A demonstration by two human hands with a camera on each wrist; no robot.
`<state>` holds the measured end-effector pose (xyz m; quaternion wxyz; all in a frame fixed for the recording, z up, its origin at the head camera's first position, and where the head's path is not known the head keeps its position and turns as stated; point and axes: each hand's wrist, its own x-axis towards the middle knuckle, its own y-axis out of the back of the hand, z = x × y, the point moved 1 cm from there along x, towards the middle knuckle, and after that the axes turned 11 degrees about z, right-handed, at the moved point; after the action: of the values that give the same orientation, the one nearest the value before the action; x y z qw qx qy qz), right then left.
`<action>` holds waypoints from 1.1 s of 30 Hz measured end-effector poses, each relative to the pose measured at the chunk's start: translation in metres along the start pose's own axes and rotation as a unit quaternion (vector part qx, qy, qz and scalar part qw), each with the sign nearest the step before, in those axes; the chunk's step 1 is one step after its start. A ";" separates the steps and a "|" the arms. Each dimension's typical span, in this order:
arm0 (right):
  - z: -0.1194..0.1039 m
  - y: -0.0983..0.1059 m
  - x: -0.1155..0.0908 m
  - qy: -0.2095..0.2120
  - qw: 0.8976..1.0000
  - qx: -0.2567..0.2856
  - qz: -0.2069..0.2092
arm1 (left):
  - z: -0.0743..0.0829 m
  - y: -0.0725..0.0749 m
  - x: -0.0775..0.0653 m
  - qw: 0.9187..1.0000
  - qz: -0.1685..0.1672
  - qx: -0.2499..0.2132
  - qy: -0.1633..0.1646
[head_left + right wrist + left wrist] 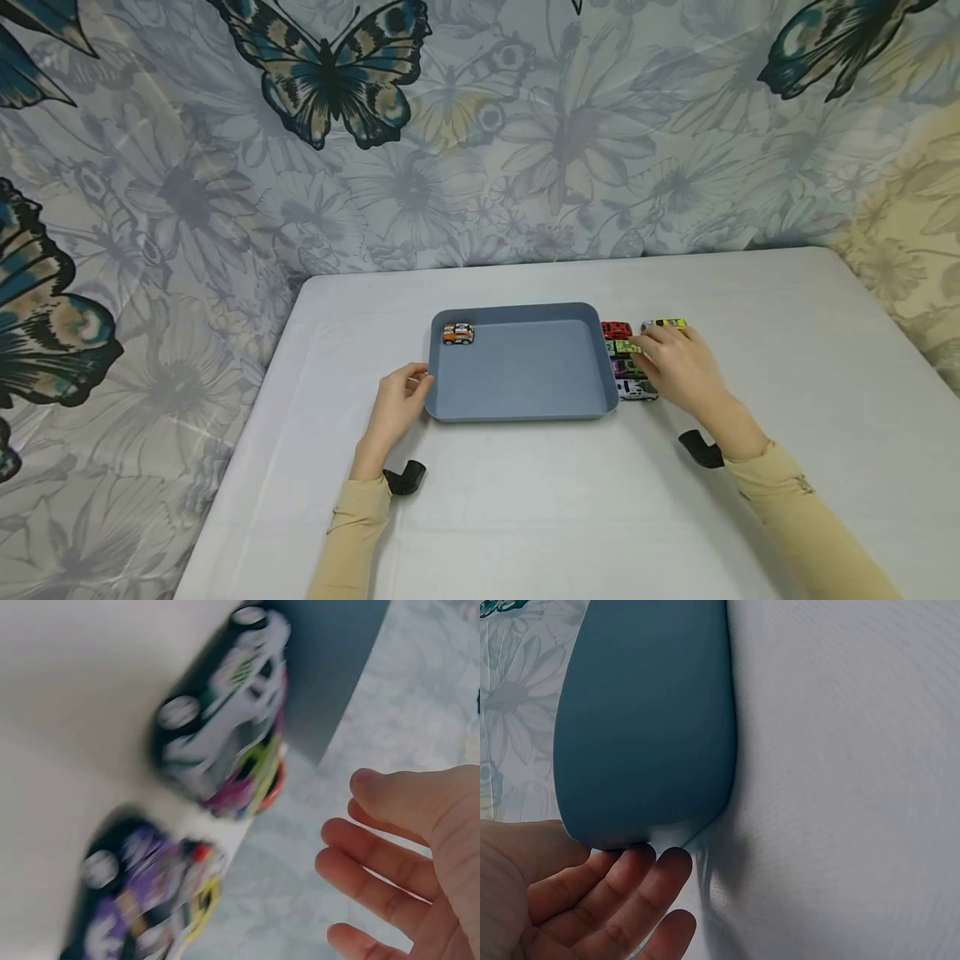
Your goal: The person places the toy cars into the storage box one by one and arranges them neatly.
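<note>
With bent fingers and thumb of left hand (397, 407), grips tray (525, 367) at its left end, likely to stop it sliding. With right hand (681, 367), hovers just right of tray near green car (622, 347), grasping nothing, with loosely bent fingers, probably spaced to suit small bodies. Shows 1 orange-and-white car (458, 334) inside tray, far left corner, perhaps tucked there to leave room. Counts 4 in column just right of tray: red car (617, 330), green car, purple-and-green car (627, 367), white car (636, 390); likely packed close for short reach. Farther right of tray: yellow car (664, 322), plus blurred purple car (142, 892); cannot tell total.
</note>
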<state>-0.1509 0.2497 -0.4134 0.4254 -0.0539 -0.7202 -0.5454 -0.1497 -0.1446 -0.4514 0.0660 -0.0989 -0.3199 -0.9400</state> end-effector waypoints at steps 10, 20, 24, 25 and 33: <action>0.011 0.014 -0.029 -0.038 0.999 -0.012 -0.025 | -0.001 0.000 0.000 1.000 0.002 0.003 0.000; 0.020 0.025 -0.053 -0.065 0.996 -0.016 -0.051 | -0.002 0.001 0.000 1.000 -0.001 0.003 0.001; 0.023 0.027 -0.058 -0.069 0.997 -0.010 -0.044 | -0.002 0.001 0.000 1.000 -0.001 0.001 -0.001; 0.023 0.027 -0.059 -0.070 0.997 -0.009 -0.044 | -0.002 0.001 0.000 1.000 0.000 0.000 -0.002; 0.027 0.029 -0.063 -0.081 0.995 -0.008 -0.058 | -0.001 0.001 0.000 1.000 0.000 -0.002 -0.002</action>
<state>-0.1097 0.3082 -0.4354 0.3329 -0.0594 -0.7497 -0.5689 -0.1499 -0.1462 -0.4518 0.0652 -0.1010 -0.3178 -0.9405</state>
